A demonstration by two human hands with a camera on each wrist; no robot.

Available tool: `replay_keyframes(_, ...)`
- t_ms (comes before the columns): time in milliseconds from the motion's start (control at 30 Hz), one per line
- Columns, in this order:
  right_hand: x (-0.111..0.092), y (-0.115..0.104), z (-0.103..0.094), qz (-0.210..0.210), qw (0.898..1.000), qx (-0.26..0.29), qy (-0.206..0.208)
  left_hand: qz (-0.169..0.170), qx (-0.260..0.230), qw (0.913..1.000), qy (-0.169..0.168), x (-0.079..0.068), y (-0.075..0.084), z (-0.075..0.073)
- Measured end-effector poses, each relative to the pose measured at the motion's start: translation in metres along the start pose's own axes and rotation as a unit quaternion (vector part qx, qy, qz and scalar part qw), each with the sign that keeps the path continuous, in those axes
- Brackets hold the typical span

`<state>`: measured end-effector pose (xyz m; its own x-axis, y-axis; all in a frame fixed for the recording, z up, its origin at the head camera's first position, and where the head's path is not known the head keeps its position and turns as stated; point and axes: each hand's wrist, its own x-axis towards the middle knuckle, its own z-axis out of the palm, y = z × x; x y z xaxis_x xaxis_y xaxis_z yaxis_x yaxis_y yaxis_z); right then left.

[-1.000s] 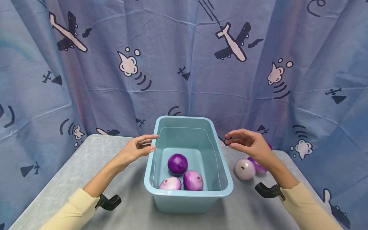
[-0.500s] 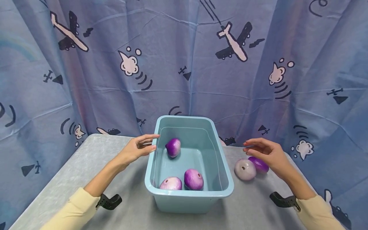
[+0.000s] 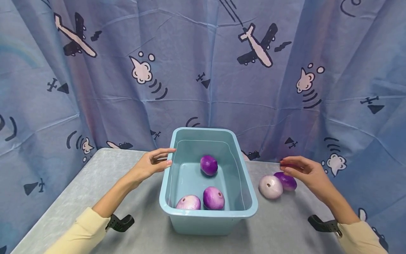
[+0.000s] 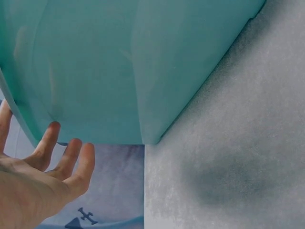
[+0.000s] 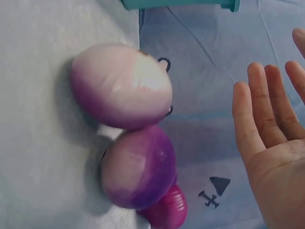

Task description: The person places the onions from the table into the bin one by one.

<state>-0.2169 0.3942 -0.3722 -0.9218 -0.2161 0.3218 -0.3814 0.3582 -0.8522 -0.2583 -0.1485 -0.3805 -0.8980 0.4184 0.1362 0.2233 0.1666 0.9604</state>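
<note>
The left forearm [image 3: 115, 194] is slanting up from the desk's [image 3: 95, 176] near left side, and the left hand [image 3: 148, 166] is reaching inward toward the far edge, fingers extending, thumb sitting apart below them. The right forearm [image 3: 339, 203] is angling in along the right edge; the right hand [image 3: 306, 173] is hovering by the far right corner, fingers and thumb relaxing inward. Yellow sleeves [image 3: 76, 233] are covering both arms behind the forearms.

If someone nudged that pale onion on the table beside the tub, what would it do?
The pale onion would probably roll, since its sides look round. A push toward the purple onion beside it might move both, as they seem to touch. Its shiny skin could make it slightly slippery to grip.
</note>
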Motion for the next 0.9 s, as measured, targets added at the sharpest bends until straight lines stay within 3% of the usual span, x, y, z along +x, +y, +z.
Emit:
replay_keyframes(567, -0.029, 0.029, -0.032, 0.067, 0.994, -0.086, 0.019, 0.006, -0.013, 0.9999, -0.001, 0.0, 0.001, 0.0)
replay_keyframes(900, -0.036, 0.05, -0.032, 0.126, 0.985, -0.116, 0.001, -0.002, -0.015, 0.9999, -0.001, -0.002, 0.003, 0.002)
